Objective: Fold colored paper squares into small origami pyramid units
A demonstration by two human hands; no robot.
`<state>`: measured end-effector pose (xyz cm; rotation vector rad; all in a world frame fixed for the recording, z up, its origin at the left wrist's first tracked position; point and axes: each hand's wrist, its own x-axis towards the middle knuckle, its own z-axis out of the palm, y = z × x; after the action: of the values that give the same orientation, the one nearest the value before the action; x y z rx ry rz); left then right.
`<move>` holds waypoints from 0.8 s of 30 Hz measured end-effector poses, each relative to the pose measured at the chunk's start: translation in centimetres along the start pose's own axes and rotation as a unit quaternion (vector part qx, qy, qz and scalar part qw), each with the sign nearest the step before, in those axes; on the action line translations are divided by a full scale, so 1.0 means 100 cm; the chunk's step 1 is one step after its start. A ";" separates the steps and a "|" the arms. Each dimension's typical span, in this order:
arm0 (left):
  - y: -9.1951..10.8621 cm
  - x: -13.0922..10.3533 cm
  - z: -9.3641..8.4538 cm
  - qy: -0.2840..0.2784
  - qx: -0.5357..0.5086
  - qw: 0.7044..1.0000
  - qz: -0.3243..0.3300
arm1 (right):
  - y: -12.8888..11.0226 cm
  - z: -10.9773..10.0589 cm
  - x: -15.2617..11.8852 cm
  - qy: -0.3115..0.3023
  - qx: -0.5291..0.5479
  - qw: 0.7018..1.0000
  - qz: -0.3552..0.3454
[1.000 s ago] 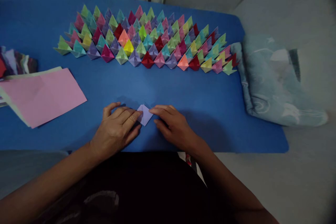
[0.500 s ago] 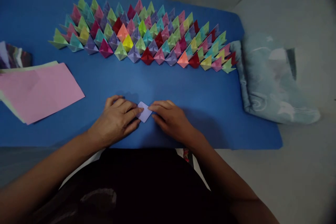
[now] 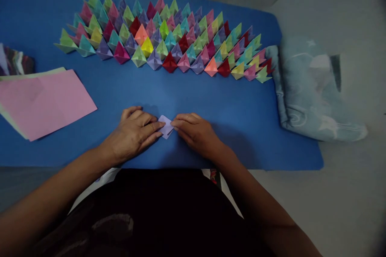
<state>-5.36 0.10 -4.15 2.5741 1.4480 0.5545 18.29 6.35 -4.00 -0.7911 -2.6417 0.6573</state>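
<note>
A small folded lilac paper (image 3: 165, 125) lies diamond-wise on the blue table near its front edge. My left hand (image 3: 131, 134) rests at its left side, thumb and fingers pressed on the paper's left corner. On the other side my right hand (image 3: 197, 133) pinches the right corner between thumb and fingertips, where a layer stands slightly apart along the lower right edge. Both palms are turned down, so the undersides of the fingers are hidden.
Several rows of colourful folded paper boats (image 3: 153, 62) stand across the back of the blue table (image 3: 120, 84). Pink sheets (image 3: 51, 104) and a dark striped bundle (image 3: 19, 62) lie left. A folded grey-green cloth (image 3: 310, 96) is at the right.
The right thumb has closed up toward the fingers at the paper's right corner. A layer now shows separated at the paper's lower right edge. My left hand has barely moved.
</note>
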 end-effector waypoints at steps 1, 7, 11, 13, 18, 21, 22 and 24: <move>0.000 0.000 0.000 0.000 0.001 1.000 -0.003 | -0.001 0.000 0.000 0.004 0.003 1.000 0.000; 0.001 -0.001 0.002 0.010 0.009 1.000 -0.004 | -0.008 0.005 0.000 0.011 -0.039 0.999 0.022; 0.005 -0.001 0.002 0.020 0.011 1.000 -0.006 | -0.010 0.007 0.003 -0.007 -0.065 0.997 0.045; 0.007 -0.002 0.002 0.024 0.012 1.000 -0.010 | -0.010 0.008 0.003 -0.008 -0.068 0.996 0.048; 0.010 -0.003 0.005 0.041 0.035 0.998 -0.017 | -0.010 0.008 0.001 0.006 -0.071 0.997 0.044; 0.011 -0.003 0.005 0.049 0.052 0.997 -0.002 | -0.010 0.008 0.001 0.010 -0.080 0.996 0.042; 0.011 -0.003 0.005 0.052 0.060 0.997 0.005 | -0.010 0.008 0.001 0.012 -0.084 0.996 0.041; 0.011 -0.002 0.005 0.057 0.076 0.995 0.018 | -0.010 0.008 0.001 0.019 -0.088 0.995 0.034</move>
<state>-4.40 -0.64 -4.32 2.7305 1.5387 0.6297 17.44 5.39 -4.15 -0.9353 -2.6751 0.4257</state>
